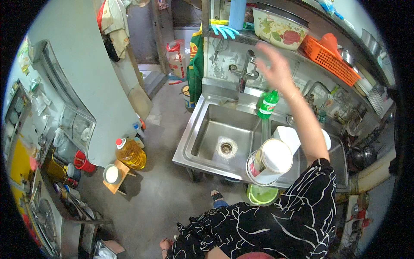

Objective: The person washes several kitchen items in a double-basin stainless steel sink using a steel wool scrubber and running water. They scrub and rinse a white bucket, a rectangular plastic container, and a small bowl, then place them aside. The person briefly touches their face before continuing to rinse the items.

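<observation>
My right hand [275, 66], blurred by motion, is raised in front of the wall faucet [247, 73], just below the shelf. Its fingers are apart and I see nothing in it. Below it a green bottle [268, 105] stands on the divider of the stainless steel sink [207, 136]. In the left basin the drain [226, 148] is visible. A white-topped tub [275, 157] stands at the sink's front edge, with a white container [287, 139] behind it. My left hand [165, 243] hangs low at my side, partly hidden by my black patterned clothing; its grip is unclear.
Above the sink, the shelf holds a floral basin [279, 30], an orange basket [330, 60] and blue gloves [224, 31]. A green bucket [262, 194] sits below the sink. To the left are an oil jug [131, 153] and a wooden stool [111, 186] bearing a bowl [112, 174].
</observation>
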`<state>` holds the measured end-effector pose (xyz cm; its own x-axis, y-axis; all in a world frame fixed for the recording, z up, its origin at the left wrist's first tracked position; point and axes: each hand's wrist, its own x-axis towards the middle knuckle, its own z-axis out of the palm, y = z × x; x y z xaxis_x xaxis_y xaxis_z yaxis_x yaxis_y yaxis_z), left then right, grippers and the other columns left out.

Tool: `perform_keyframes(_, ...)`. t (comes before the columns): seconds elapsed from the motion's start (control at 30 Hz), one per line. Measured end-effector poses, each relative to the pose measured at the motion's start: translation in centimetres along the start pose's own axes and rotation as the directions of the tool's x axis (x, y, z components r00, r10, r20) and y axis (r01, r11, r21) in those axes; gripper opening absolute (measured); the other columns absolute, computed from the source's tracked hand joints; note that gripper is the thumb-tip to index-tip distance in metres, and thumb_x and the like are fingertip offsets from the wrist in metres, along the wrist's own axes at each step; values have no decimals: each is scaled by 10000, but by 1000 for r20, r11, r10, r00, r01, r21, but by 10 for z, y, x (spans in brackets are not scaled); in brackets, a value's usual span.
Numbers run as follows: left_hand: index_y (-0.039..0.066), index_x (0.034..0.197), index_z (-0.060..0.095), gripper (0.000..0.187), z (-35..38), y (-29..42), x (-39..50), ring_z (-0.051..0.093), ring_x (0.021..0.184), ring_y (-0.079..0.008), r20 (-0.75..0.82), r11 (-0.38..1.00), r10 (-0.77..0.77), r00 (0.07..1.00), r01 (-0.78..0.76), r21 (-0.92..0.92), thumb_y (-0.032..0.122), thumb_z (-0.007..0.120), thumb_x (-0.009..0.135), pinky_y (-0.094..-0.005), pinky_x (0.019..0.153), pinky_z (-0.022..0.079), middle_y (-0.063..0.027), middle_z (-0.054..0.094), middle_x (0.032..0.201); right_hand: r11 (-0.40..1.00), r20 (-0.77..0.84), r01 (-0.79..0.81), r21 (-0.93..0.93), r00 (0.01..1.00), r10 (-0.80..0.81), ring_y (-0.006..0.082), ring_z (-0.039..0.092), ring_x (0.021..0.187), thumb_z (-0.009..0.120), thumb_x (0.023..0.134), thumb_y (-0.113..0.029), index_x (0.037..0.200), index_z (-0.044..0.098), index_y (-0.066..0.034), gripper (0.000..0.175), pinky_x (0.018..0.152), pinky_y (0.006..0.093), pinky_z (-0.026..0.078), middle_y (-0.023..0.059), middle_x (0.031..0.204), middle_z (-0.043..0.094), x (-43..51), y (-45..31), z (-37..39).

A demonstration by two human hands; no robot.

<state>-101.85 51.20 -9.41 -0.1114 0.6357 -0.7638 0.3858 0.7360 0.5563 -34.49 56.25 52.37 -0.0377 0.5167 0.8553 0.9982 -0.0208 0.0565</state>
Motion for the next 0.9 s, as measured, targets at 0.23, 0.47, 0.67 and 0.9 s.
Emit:
perform_keyframes(0.23,-19,1058,641,302,63,58,-22,618,725,-187,50,998,45,998,-47,39,171,630,824,-306,677,501,-93,672,813,802,-220,-196,-565,972,83,324,603,1053,592,874,-402,1151,618,-84,423,899,401,480,138,1123,641,117,135,-75)
perform_keyframes(0.47,-36,1076,630,300,90,100,-29,608,705,-158,48,998,35,998,-37,55,128,627,825,-285,659,498,-77,667,800,877,63,-73,-475,991,116,345,595,710,547,910,-451,922,661,-56,411,641,420,458,172,749,620,145,169,-98)
perform_keyframes(0.67,-51,1091,621,301,88,138,-23,599,688,-134,33,991,131,991,-132,34,91,624,825,-268,644,496,-63,663,790,873,-102,-41,-485,995,-10,354,569,669,492,931,-478,864,640,-68,441,643,417,449,149,694,592,150,185,-104)
perform_keyframes(0.9,-58,1088,623,271,117,340,-95,576,719,-83,109,730,681,724,-683,-23,56,625,842,-231,675,480,-23,654,801,839,-402,54,-542,860,-315,329,579,560,663,840,-317,622,611,-34,361,521,405,435,163,611,578,153,177,-123)
